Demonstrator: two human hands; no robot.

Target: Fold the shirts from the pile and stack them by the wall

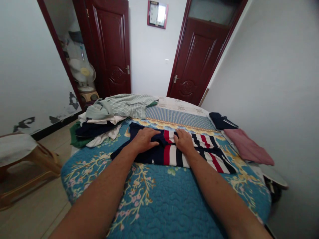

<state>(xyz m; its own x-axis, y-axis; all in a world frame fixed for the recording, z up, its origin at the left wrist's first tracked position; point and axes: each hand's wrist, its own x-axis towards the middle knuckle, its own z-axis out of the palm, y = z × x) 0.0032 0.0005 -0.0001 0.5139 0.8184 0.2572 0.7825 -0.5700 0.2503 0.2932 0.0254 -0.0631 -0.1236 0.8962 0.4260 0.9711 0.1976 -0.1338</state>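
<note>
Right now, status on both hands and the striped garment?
Left hand and right hand flat on striped garment. Garment laid out lengthwise. Clothes heap beyond, left.

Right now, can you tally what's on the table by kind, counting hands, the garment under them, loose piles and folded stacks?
Hands: 2 (left hand, right hand)
Striped garment under them: 1
Loose clothes pile: 1
Folded stacks: 2 (navy-topped stack, pink-topped stack)
Total: 6

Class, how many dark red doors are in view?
2: the left door, beside the fan, and the right door, on the other side of the framed wall piece.
</note>
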